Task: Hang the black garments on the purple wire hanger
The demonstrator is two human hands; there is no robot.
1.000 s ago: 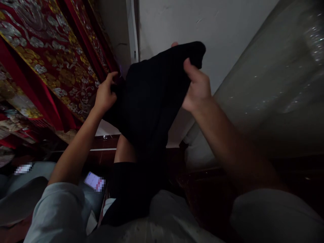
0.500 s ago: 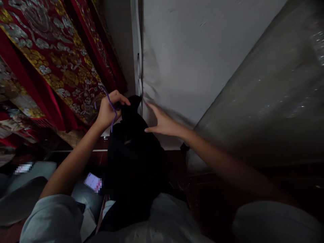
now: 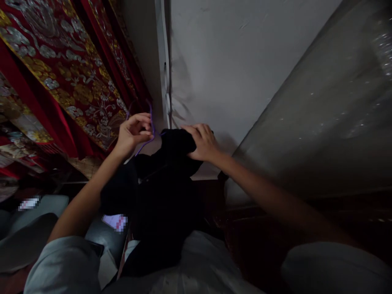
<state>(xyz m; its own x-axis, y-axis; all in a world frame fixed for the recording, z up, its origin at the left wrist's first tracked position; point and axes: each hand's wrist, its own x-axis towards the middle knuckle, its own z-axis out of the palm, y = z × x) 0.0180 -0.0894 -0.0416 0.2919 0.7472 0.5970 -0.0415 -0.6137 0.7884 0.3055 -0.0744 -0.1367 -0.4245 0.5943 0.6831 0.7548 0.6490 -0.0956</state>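
worked in a dim room, facing a plain pale-grey wall with a narrow whitish upright strip along its left edge. had a red hanging cloth with gold and silver floral embroidery at far left, a large bulk in cloudy translucent plastic at far right. reached both bare forearms forward from pale grey-blue short sleeves. bent the left hand inward, fingers narrow, tips pinched on a thin purple cord, just beside a soft, bunched black cloth low in the middle. laid the right hand over the cloth's upper right end, fingers curled on a bunch of it. could not tell from the dark folds a pouch from a garment. saw a flat phone with a lit screen on a grey-green seat at lower left, partly hidden by the cloth.
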